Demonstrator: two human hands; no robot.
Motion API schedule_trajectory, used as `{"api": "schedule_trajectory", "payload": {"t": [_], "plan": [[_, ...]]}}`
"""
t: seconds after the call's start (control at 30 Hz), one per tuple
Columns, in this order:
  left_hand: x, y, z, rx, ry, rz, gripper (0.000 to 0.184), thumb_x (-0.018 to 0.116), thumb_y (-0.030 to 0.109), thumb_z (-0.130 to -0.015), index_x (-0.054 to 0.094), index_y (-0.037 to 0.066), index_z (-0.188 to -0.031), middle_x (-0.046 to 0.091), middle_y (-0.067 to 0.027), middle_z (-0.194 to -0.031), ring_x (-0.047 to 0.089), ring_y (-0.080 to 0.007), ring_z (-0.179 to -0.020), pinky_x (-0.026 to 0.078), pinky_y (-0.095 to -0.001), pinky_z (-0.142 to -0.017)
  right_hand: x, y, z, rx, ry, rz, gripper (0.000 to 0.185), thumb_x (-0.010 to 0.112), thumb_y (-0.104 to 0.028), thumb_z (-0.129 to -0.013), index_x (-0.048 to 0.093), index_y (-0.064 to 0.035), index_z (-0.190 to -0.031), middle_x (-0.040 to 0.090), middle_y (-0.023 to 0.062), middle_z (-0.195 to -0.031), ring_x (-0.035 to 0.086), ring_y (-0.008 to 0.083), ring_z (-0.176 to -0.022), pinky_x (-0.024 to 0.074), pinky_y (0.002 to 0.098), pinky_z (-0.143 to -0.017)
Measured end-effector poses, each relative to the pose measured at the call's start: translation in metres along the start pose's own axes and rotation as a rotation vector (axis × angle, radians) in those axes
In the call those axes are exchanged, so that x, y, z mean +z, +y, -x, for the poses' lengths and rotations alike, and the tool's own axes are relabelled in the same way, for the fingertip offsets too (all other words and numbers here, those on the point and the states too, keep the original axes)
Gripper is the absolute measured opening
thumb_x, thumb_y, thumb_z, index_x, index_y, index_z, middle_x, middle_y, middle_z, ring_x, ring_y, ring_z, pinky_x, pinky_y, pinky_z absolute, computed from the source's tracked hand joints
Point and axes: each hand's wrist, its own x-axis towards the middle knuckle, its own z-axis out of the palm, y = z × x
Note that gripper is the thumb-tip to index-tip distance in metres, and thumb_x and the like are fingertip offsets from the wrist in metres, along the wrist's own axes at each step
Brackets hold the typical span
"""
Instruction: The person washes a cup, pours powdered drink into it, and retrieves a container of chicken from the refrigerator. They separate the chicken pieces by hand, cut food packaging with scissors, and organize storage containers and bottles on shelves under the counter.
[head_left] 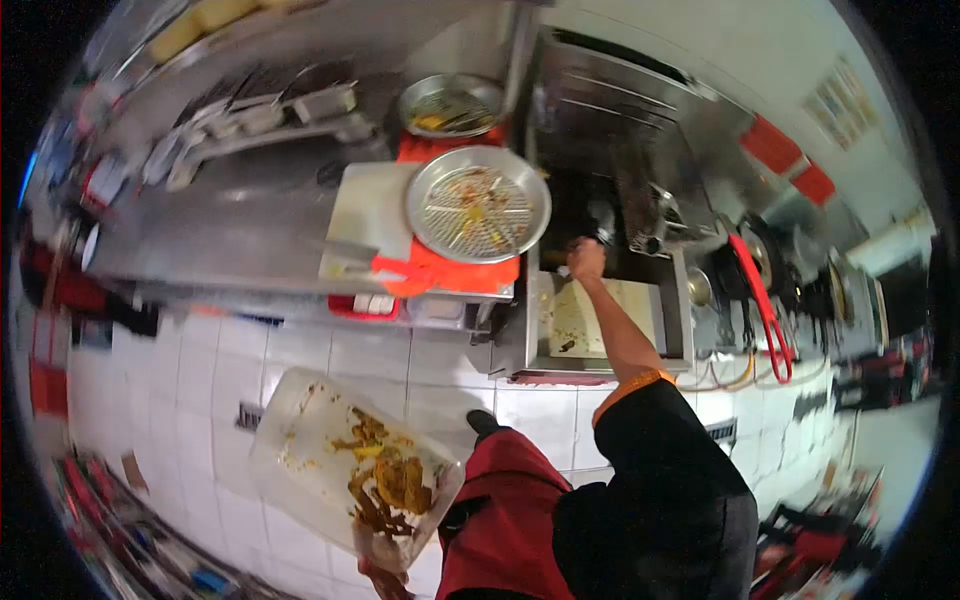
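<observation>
My left hand (385,572) grips the lower rim of a clear plastic tub (290,440). Browned, yellow-stained food pieces (400,485), which look like fried meat, lie toward the tub's near end. My right hand (587,260) reaches forward over a steel cooking unit, its fingers closed. What they hold is too small and blurred to name; a shiny blurred patch shows just beyond them. Below that hand sits an open steel tray (683,325) with a pale bottom (630,300) and scattered dark crumbs.
A round perforated pan (424,225) with food scraps rests on an orange-red cloth (460,275) beside a white cutting board (350,215). Behind it stands another round pan (405,105). Pans and a red-handled item (762,310) are on the right. White tiles (380,350) cover the floor.
</observation>
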Motion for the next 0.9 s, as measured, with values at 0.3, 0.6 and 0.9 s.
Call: {"api": "schedule_trajectory", "payload": {"t": [0.3,0.6,0.9], "plan": [[-0.028,0.024,0.014,-0.002,-0.097,-0.005,0.097,0.065,0.054,-0.069,0.029,-0.001,-0.140,0.043,-0.0149,-0.134,0.043,-0.0263,-0.122,0.032,-0.0379,-0.105,0.093,0.111,-0.070,-0.188,-0.040,-0.123,0.014,0.062,-0.016,-0.077,0.060,-0.0033,-0.084,0.060,0.0155,-0.080,0.062,0.0315,-0.076,0.0517,0.0417,-0.066],[0.029,0.050,0.009,-0.061,-0.232,-0.048,0.113,0.069,0.067,-0.061,0.027,-0.003,-0.140,0.041,-0.0152,-0.137,0.040,-0.0275,-0.127,0.031,-0.0400,-0.106,-0.109,-0.003,0.065,0.008,-0.111,-0.685,0.019,0.062,-0.018,-0.085,0.067,-0.0063,-0.099,0.066,0.0030,-0.080,0.058,0.0113,-0.066,0.0446,0.0269,-0.058],[0.038,0.074,-0.024,0.154,-0.401,-0.127,0.086,0.073,0.040,-0.067,0.036,-0.001,-0.133,0.048,-0.0111,-0.126,0.044,-0.0214,-0.121,0.031,-0.0354,-0.104,-0.180,-0.251,0.320,-0.695,-0.383,-0.456,0.020,0.069,-0.011,-0.077,0.066,-0.0015,-0.095,0.067,0.0157,-0.080,0.067,0.0293,-0.073,0.0516,0.0360,-0.064]]}}
